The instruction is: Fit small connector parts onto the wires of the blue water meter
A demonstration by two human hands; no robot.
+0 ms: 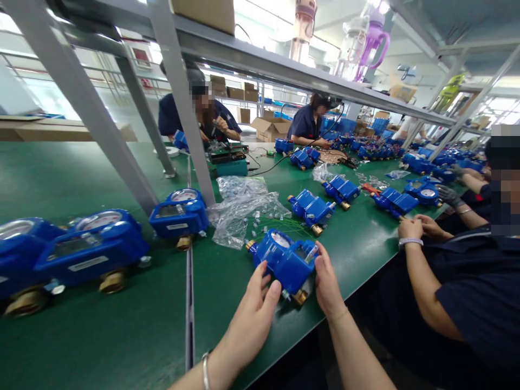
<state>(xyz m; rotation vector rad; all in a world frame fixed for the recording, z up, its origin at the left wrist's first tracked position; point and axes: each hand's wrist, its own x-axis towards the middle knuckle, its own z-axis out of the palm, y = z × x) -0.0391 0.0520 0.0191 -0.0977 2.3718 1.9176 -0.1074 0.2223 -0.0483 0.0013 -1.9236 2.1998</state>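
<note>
A blue water meter (280,260) with a round dial, a clear window and brass pipe ends lies on the green table in front of me. My left hand (255,309) is at its near left side, fingers bent against the housing and thumb along the front. At the right end, my right hand (328,281) grips the housing by its edge, with some fingers hidden behind it. Green wires (292,223) and small clear pieces lie just beyond the meter, beside a crumpled plastic bag (235,219).
More blue meters stand left, one by the metal post (182,108); others (312,208) lie ahead to the right. A co-worker's hands (418,230) are close on my right. Two people sit across the table. A shelf (260,51) with bottles crosses overhead.
</note>
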